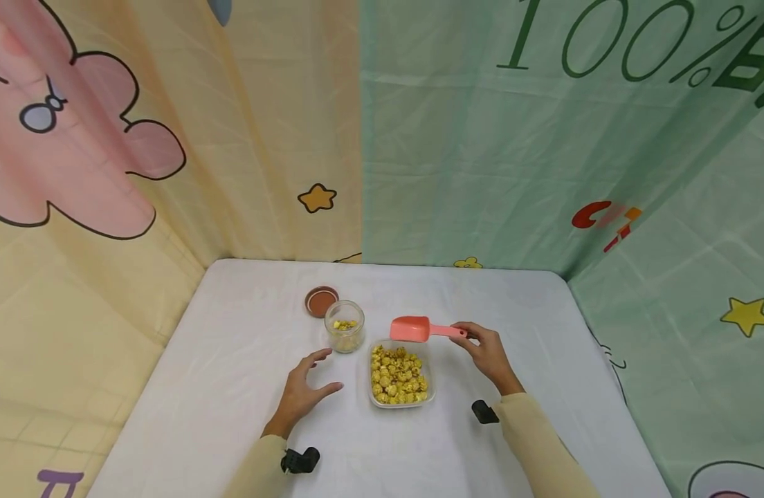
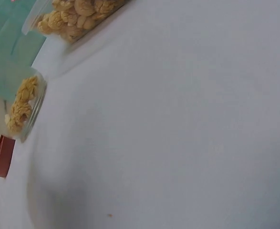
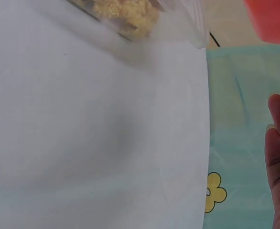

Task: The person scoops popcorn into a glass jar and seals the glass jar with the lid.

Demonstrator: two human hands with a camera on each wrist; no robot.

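A coral-red scoop is pinched at the end of its handle by my right hand. Its bowl hangs over the far edge of a clear square tub filled with yellow popcorn. My left hand holds nothing; its fingers are spread, thumb apart, left of the tub and just below a glass jar. Some popcorn lies in the jar. In the right wrist view the scoop shows only partly, with some fingers below it.
A round brown lid lies behind and left of the jar. White cloth covers the table. Printed curtains hang along the table's back and sides. A small crumb lies on the cloth in the left wrist view.
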